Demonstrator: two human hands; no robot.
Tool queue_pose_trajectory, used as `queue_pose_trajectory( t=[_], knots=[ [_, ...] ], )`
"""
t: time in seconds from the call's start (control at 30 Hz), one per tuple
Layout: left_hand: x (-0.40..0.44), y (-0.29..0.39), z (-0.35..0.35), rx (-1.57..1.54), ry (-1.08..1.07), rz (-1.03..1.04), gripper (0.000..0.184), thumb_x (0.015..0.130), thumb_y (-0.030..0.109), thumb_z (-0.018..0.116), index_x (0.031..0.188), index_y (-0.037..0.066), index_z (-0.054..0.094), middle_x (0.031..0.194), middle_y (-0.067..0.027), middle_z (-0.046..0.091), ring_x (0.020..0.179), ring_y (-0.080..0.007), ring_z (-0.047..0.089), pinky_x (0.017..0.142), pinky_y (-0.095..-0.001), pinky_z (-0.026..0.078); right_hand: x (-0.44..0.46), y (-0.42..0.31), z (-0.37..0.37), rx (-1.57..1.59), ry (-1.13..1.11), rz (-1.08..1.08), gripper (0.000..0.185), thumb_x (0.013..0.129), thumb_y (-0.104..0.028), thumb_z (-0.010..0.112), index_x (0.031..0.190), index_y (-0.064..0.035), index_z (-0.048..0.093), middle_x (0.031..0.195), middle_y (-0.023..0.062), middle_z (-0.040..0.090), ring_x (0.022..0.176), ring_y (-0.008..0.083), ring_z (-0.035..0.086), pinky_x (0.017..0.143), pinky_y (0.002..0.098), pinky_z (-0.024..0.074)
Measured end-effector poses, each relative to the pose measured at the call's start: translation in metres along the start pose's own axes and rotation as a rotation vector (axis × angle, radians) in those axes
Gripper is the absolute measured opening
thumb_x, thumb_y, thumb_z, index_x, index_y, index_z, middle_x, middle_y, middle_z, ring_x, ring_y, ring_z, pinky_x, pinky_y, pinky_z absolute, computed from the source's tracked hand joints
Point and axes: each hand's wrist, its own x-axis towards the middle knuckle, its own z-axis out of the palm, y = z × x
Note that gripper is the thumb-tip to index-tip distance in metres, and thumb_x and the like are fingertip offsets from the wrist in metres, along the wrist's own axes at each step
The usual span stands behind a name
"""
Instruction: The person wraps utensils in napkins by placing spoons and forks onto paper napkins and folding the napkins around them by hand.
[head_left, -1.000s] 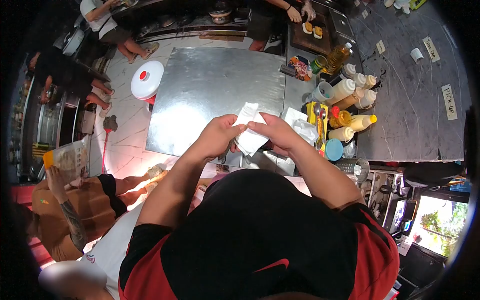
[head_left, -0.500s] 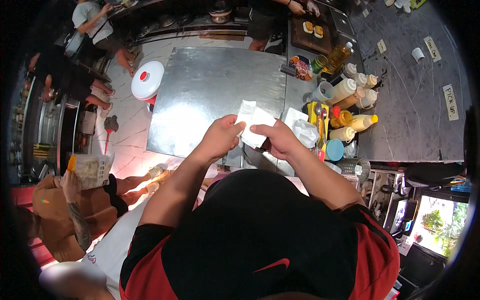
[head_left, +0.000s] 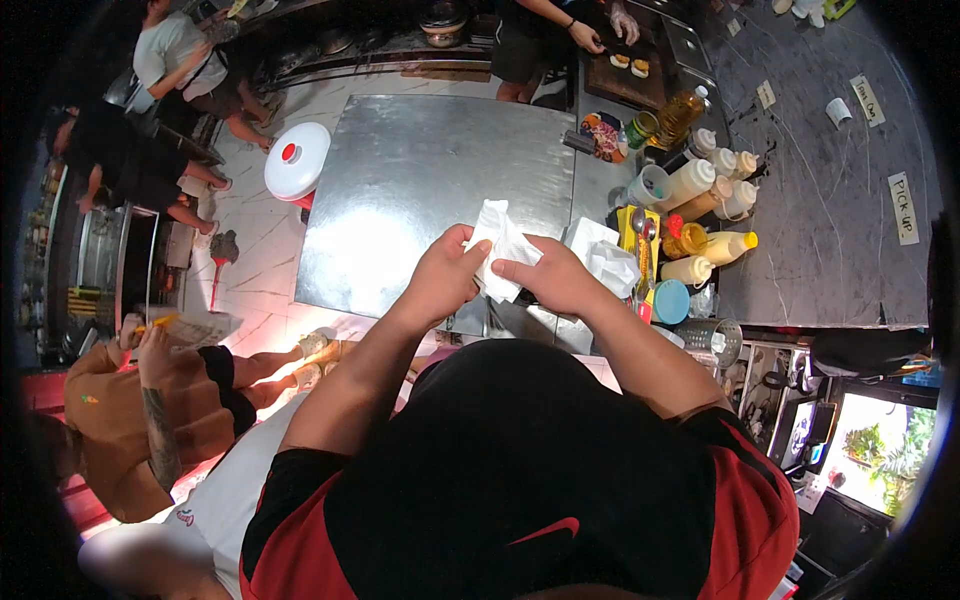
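Both my hands grip a white paper napkin (head_left: pixel 505 240) above the near edge of the steel table (head_left: pixel 420 150). My left hand (head_left: pixel 447 275) pinches its left side, thumb on top. On the right side, my right hand (head_left: pixel 548 272) presses its thumb over the paper, fingers curled underneath. The napkin looks creased and folded between the two thumbs. Just right of my right hand lies a stack of white napkins (head_left: pixel 608 265), beside a yellow holder (head_left: pixel 632 228) with spoons in it.
Several squeeze bottles (head_left: pixel 690 185), an oil bottle (head_left: pixel 682 110) and a blue lid (head_left: pixel 670 300) crowd the right side. A white-lidded bucket (head_left: pixel 298 162) stands left of the table. Co-workers are at left and at the back, where a gloved hand (head_left: pixel 625 25) is above a board with buns (head_left: pixel 630 65).
The napkin has become more crumpled and gathered between my hands. At the back, the co-worker's hands moved closer over the board. The person at left has lowered and turned the plastic container.
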Motion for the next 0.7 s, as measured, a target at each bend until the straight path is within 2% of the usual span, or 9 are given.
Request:
queue_pose_trajectory(
  t=[0.07, 0.17, 0.27, 0.37, 0.43, 0.47, 0.57, 0.67, 0.7],
  knots=[
    [-0.004, 0.003, 0.002, 0.2, 0.047, 0.028, 0.024, 0.115, 0.025, 0.059, 0.123, 0.003, 0.058, 0.085, -0.0013, 0.066, 0.059, -0.0063, 0.054, 0.053, -0.0238, 0.045, 0.002, 0.0, -0.007, -0.045, -0.045, 0.025, 0.035, 0.104, -0.032, 0.076, 0.122, -0.002, 0.073, 0.088, 0.0031, 0.072, 0.071, 0.0102, 0.063, 0.067, 0.0302, 0.0525],
    [-0.009, 0.01, -0.002, 0.331, 0.042, 0.057, 0.026, 0.115, 0.027, 0.057, 0.121, 0.002, 0.058, 0.086, -0.0028, 0.067, 0.061, -0.0082, 0.059, 0.055, -0.0245, 0.049, 0.011, 0.001, -0.012, 0.341, -0.03, 0.014, 0.034, 0.106, -0.033, 0.073, 0.118, -0.001, 0.074, 0.088, 0.0033, 0.073, 0.072, 0.0105, 0.066, 0.068, 0.0297, 0.0547],
    [-0.007, 0.007, -0.007, 0.34, 0.018, 0.075, 0.027, 0.115, 0.028, 0.057, 0.118, 0.001, 0.057, 0.085, -0.0045, 0.068, 0.063, -0.0102, 0.063, 0.057, -0.0255, 0.052, 0.015, 0.006, -0.013, 0.192, -0.036, -0.039, 0.034, 0.108, -0.033, 0.07, 0.114, 0.0004, 0.073, 0.09, 0.0037, 0.073, 0.074, 0.0112, 0.068, 0.069, 0.0298, 0.0566],
    [-0.01, 0.006, -0.002, 0.345, 0.054, 0.081, 0.031, 0.113, 0.03, 0.06, 0.113, -0.001, 0.057, 0.082, -0.011, 0.069, 0.063, -0.0154, 0.068, 0.059, -0.0343, 0.053, 0.009, -0.009, -0.003, 0.002, -0.002, -0.077, 0.034, 0.109, -0.034, 0.067, 0.109, -0.0003, 0.072, 0.086, 0.0034, 0.07, 0.073, 0.0109, 0.065, 0.069, 0.0307, 0.0562],
    [-0.016, 0.014, 0.007, 0.419, 0.121, 0.089, 0.03, 0.111, 0.029, 0.062, 0.11, 0.0, 0.056, 0.079, -0.0155, 0.069, 0.061, -0.0235, 0.07, 0.058, -0.0385, 0.052, 0.012, -0.007, 0.002, -0.07, 0.033, -0.155, 0.034, 0.109, -0.035, 0.067, 0.106, -0.0013, 0.07, 0.082, 0.0031, 0.066, 0.073, 0.0107, 0.063, 0.073, 0.0311, 0.0562],
    [-0.018, 0.016, 0.009, 0.455, 0.156, 0.093, 0.029, 0.111, 0.029, 0.063, 0.109, 0.001, 0.056, 0.078, -0.0177, 0.069, 0.06, -0.0275, 0.07, 0.058, -0.0407, 0.052, 0.013, -0.006, 0.004, -0.021, 0.047, -0.15, 0.033, 0.11, -0.034, 0.067, 0.106, -0.0012, 0.07, 0.084, 0.0028, 0.067, 0.075, 0.0106, 0.064, 0.073, 0.0314, 0.0563],
    [-0.011, 0.002, 0.006, 0.746, 0.291, 0.39, 0.024, 0.11, 0.025, 0.065, 0.107, 0.003, 0.056, 0.078, -0.0214, 0.067, 0.057, -0.028, 0.067, 0.055, -0.0425, 0.049, 0.014, -0.008, 0.012, 0.151, 0.08, -0.106, 0.03, 0.111, -0.031, 0.065, 0.108, -0.0016, 0.07, 0.089, 0.002, 0.068, 0.08, 0.0104, 0.064, 0.074, 0.0321, 0.0565],
    [-0.015, 0.011, 0.011, 0.772, 0.319, 0.348, 0.022, 0.108, 0.024, 0.066, 0.108, 0.004, 0.057, 0.076, -0.0255, 0.064, 0.064, -0.0411, 0.067, 0.059, -0.0497, 0.049, 0.016, -0.011, 0.018, 0.37, 0.096, -0.035, 0.026, 0.112, -0.029, 0.064, 0.109, -0.0034, 0.07, 0.096, 0.0016, 0.07, 0.085, 0.01, 0.064, 0.074, 0.0319, 0.0562],
    [-0.015, 0.011, 0.011, 0.785, 0.318, 0.343, 0.021, 0.108, 0.023, 0.066, 0.108, 0.005, 0.056, 0.077, -0.0252, 0.065, 0.066, -0.043, 0.068, 0.06, -0.051, 0.049, 0.019, -0.009, 0.021, 0.447, 0.098, -0.029, 0.025, 0.112, -0.029, 0.064, 0.11, -0.004, 0.07, 0.098, 0.0014, 0.07, 0.086, 0.0098, 0.064, 0.075, 0.0316, 0.0561]
  ],
)
